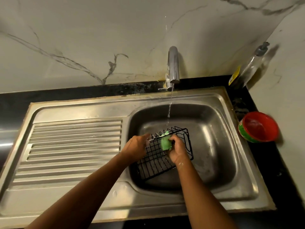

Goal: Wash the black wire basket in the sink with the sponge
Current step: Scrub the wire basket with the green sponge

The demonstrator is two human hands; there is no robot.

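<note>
Right hand [177, 149] clutches green sponge [165, 144] on black wire basket [156, 160]; left hand [137, 146] holds its rim; red tub [259, 127] label unreadable.

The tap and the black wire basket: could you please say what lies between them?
In the head view, only a thin stream of water, falling from the tap toward the black wire basket in the sink.

Bare forearms [92, 187]; L hand [137, 147], R hand [177, 150]; droplets [180, 164] at R wrist.
</note>
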